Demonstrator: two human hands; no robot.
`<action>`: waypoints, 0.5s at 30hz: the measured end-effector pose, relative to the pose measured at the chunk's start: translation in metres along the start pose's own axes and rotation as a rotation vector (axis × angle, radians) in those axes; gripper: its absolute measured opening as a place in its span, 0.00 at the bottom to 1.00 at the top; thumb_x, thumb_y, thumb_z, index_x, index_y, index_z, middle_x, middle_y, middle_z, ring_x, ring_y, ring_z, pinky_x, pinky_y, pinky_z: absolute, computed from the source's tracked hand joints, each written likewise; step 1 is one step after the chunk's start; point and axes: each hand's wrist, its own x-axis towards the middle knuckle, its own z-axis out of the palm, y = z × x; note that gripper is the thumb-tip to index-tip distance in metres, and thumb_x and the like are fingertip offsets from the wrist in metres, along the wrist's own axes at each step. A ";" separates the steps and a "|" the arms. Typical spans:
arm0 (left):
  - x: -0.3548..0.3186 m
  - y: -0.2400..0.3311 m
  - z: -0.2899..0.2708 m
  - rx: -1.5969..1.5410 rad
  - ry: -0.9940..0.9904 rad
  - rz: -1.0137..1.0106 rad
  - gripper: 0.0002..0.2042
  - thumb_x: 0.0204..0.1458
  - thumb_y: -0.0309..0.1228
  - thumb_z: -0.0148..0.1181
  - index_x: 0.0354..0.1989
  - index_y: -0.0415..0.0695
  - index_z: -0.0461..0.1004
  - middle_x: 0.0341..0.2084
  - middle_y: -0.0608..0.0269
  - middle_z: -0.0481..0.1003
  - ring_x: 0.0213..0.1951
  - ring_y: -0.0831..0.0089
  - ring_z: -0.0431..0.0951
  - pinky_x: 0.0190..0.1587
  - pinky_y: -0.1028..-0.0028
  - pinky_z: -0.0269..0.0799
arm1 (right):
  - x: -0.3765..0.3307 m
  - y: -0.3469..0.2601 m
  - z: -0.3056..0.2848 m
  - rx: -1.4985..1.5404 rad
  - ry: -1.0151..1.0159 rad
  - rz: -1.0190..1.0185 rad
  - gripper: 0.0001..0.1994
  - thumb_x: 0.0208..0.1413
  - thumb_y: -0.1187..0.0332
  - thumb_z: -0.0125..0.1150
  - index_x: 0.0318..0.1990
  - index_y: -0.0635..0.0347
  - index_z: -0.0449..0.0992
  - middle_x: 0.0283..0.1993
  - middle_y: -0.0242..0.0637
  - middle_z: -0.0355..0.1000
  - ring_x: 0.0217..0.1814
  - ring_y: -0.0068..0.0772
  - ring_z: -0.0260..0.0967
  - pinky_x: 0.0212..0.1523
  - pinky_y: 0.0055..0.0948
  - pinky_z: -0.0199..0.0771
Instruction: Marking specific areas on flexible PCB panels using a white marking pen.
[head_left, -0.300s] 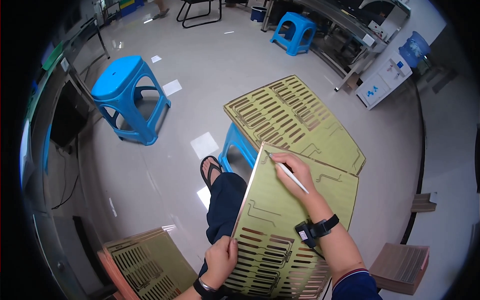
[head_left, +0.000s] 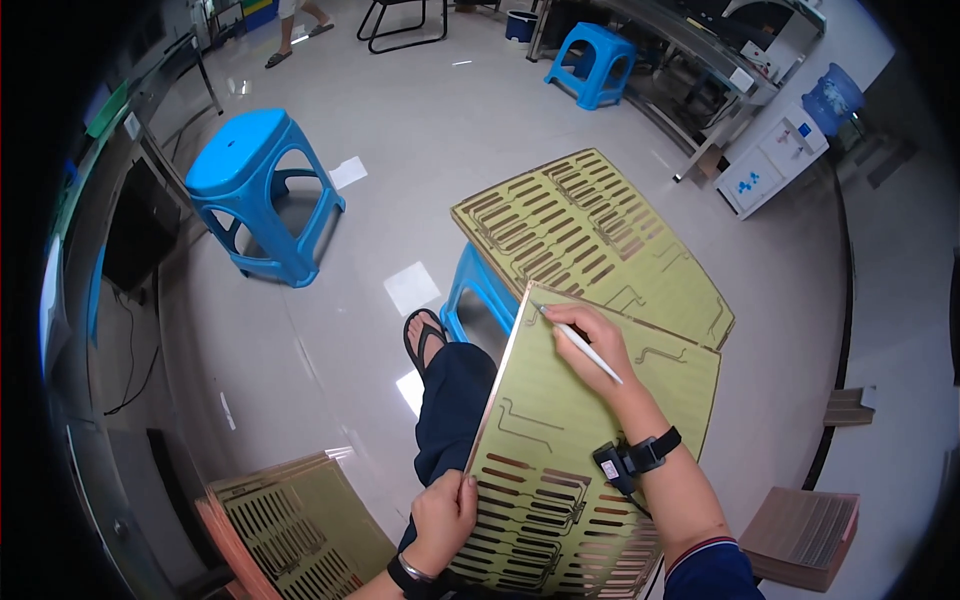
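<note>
Yellow-green sheet (head_left: 560, 440) with copper-coloured slots and traces is lying across my lap, long axis running from near my body up and away, slightly tilted to the right. My left hand (head_left: 443, 520) is pinching its near-left edge, fingers curled shut on it. My right hand (head_left: 592, 345) is closed around a thin white pen-like tool (head_left: 580, 345), tip pointing up-left at the sheet's far-left corner, and it looks like it's touching there, though I can't be sure from this angle.

Counting sheets: one on my lap, a second one (head_left: 590, 235) just beyond it resting on a small blue stool (head_left: 478, 290), and a stack (head_left: 290, 525) of similar ones at lower left. Blue stools, three total: that one, a bigger one (head_left: 262, 190) at left, another (head_left: 590, 62) far off at top. Brownish stack of flat boards (head_left: 805, 535) sits on the floor at lower right. White water dispenser (head_left: 770, 165) with a blue bottle stands at upper right, small blue marks on its front.
</note>
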 end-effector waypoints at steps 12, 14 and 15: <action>0.002 0.008 -0.005 -0.042 -0.026 -0.053 0.13 0.56 0.29 0.53 0.21 0.39 0.64 0.14 0.49 0.66 0.18 0.50 0.68 0.21 0.61 0.62 | 0.013 -0.001 -0.010 0.227 -0.071 0.260 0.07 0.50 0.73 0.63 0.37 0.61 0.77 0.37 0.33 0.76 0.39 0.22 0.72 0.40 0.21 0.71; 0.003 0.006 -0.003 -0.044 -0.020 -0.042 0.13 0.56 0.29 0.53 0.20 0.40 0.64 0.14 0.49 0.65 0.18 0.50 0.68 0.21 0.61 0.61 | 0.021 -0.002 -0.010 0.230 -0.066 0.349 0.05 0.50 0.71 0.65 0.33 0.61 0.76 0.33 0.31 0.76 0.36 0.20 0.71 0.38 0.21 0.71; 0.002 0.006 -0.002 -0.046 -0.011 -0.027 0.13 0.56 0.29 0.54 0.20 0.40 0.64 0.14 0.49 0.65 0.17 0.50 0.68 0.21 0.61 0.61 | 0.026 -0.006 -0.010 0.180 -0.072 0.342 0.06 0.50 0.70 0.65 0.31 0.62 0.75 0.30 0.30 0.74 0.33 0.20 0.69 0.35 0.21 0.69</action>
